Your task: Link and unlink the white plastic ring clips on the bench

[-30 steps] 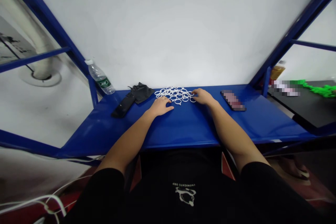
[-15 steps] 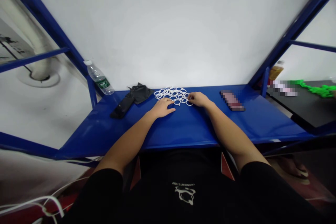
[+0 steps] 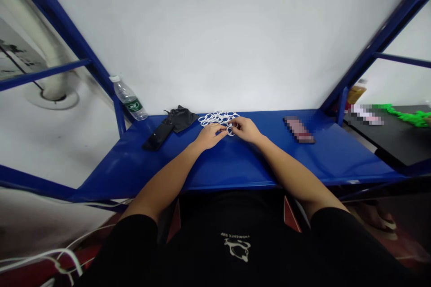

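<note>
A cluster of thin white plastic rings (image 3: 211, 119) lies on the blue tabletop (image 3: 232, 166) close to the wall. One white ring (image 3: 230, 134) at its near right side sits between my two hands. My left hand (image 3: 210, 136) has its thumb and forefinger closed at this ring's left edge. From the other side, my right hand (image 3: 247, 130) grips the ring with bent fingers. Fingers partly hide the ring and the right part of the cluster.
Left of the rings lie a crumpled black bag (image 3: 182, 118) and a black phone (image 3: 158, 136). A water bottle (image 3: 130, 100) leans at the back left. Another phone (image 3: 299, 129) lies to the right. Blue frame posts flank the table; green pieces (image 3: 417, 118) lie on a neighbouring black surface.
My right hand has moved left, toward my left hand. My left hand's spread thumb has come up to its forefinger at the ring. The hands are now closer together.
</note>
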Motion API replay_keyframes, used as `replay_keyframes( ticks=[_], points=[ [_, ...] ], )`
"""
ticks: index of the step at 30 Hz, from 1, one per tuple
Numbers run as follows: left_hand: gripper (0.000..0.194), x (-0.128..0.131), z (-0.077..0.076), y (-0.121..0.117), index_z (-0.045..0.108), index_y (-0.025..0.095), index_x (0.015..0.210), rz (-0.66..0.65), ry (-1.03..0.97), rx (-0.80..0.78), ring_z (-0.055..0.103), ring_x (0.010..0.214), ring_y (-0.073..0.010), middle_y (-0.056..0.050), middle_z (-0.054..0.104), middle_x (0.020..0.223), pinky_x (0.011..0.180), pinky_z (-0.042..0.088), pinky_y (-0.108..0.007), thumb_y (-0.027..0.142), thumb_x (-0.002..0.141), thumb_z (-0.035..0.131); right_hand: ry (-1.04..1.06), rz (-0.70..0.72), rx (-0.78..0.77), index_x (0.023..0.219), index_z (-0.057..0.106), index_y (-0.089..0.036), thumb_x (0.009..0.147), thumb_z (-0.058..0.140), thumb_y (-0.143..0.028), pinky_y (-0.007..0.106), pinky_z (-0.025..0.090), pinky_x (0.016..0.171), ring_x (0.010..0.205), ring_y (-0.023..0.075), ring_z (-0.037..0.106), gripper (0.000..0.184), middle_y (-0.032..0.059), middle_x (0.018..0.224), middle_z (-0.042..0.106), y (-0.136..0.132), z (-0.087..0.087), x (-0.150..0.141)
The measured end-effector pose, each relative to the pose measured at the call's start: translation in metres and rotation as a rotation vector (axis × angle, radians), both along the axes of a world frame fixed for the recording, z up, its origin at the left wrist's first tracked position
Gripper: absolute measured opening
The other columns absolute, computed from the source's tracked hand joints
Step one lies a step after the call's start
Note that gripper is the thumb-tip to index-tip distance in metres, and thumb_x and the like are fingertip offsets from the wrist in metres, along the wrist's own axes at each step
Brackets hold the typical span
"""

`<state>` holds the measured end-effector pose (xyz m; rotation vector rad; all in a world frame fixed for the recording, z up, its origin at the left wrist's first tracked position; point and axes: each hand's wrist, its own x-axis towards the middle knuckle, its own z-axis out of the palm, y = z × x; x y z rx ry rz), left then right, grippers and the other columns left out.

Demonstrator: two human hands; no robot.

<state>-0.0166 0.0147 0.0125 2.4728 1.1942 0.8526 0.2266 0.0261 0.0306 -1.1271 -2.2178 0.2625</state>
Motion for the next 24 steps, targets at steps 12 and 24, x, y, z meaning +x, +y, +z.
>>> replay_keyframes(
  ticks=[12,24],
  points=[
    [0.029,0.0017,0.0052,-0.0062,0.079,0.021,0.102,-0.026,-0.029,0.002,0.072,0.100,-0.0220,-0.007,0.079,0.105,0.099,0.055,-0.036,0.032,0.111,0.054,0.026,0.182,-0.064,0.117,0.079,-0.018,0.103,0.055,-0.028,0.033,0.052,0.089,0.094,0.0224,0.073,0.030,0.0101,0.109,0.083,-0.0032,-0.0045,-0.0042],
    [0.029,0.0027,0.0095,-0.0095,0.076,0.021,0.099,-0.032,-0.047,-0.062,0.071,0.096,-0.0214,-0.006,0.079,0.103,0.093,0.054,-0.034,0.035,0.110,0.053,-0.011,0.213,-0.048,0.112,0.078,-0.019,0.101,0.051,-0.028,0.034,0.054,0.095,0.098,0.0245,0.074,0.030,0.0104,0.107,0.081,-0.0019,-0.0056,-0.0024]
  ],
)
